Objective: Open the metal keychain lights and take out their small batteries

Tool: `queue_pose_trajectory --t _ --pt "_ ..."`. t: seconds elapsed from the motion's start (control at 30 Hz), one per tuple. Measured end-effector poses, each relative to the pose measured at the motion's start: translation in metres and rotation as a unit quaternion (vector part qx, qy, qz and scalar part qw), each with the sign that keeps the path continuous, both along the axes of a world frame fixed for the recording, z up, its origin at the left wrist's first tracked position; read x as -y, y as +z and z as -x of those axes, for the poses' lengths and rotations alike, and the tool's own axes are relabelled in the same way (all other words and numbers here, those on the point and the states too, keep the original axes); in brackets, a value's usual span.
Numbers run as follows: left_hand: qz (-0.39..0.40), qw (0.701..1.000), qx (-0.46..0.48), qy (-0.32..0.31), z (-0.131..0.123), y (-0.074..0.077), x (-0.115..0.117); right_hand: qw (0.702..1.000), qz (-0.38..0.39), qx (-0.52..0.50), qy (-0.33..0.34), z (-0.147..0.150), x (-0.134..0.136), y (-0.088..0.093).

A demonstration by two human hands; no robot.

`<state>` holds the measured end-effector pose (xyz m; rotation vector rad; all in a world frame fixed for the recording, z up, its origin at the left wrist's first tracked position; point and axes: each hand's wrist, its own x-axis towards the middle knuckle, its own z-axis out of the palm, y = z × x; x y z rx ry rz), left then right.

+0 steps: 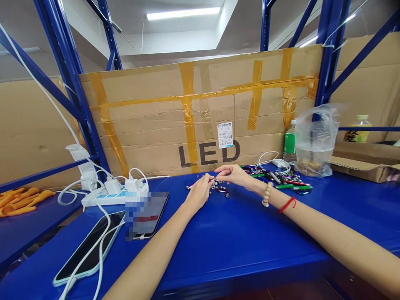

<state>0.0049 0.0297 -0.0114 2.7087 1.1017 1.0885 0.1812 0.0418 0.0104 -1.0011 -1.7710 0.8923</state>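
Over the blue tabletop, my left hand is closed, its fingertips pinched on something too small to make out. Just right of it, my right hand has thumb and index finger brought together near the left fingertips; whatever they hold is hidden. Beneath and between both hands lies a loose cluster of small shiny metallic and dark parts. Beyond my right wrist, which wears a beaded bracelet and a red string, spreads a pile of pens in several colours.
At left are a white power strip with chargers, two phones and trailing cables. Orange items lie farther left. A cardboard sheet closes the back. A bottle, plastic bag and open carton stand right.
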Motion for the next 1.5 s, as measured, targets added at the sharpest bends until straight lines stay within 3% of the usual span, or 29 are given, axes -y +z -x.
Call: queue_pose_trajectory --t 0.2,0.4,0.57,0.7,0.93,1.5 --pt "-0.029 0.999 -0.009 -0.013 0.0 -0.002 0.001 0.995 0.087 -0.035 0.026 -0.002 0.003 -0.001" --pt "-0.051 0.998 -0.019 -0.041 0.0 -0.002 0.003 0.995 0.092 -0.031 0.012 0.0 0.007 0.0" --pt "-0.006 1.0 0.017 -0.011 -0.002 -0.002 -0.001 1.0 0.014 -0.02 -0.013 0.003 0.003 -0.005" --pt "0.034 0.999 0.035 -0.005 -0.002 -0.002 -0.004 0.996 -0.082 0.045 -0.009 0.0 -0.002 -0.005" --pt "0.052 0.998 0.011 -0.016 -0.001 -0.003 -0.001 0.979 -0.18 0.091 -0.003 -0.005 -0.004 -0.005" --pt "0.058 0.997 0.015 -0.048 0.002 -0.004 0.001 0.967 -0.226 0.116 0.018 -0.002 -0.003 -0.008"
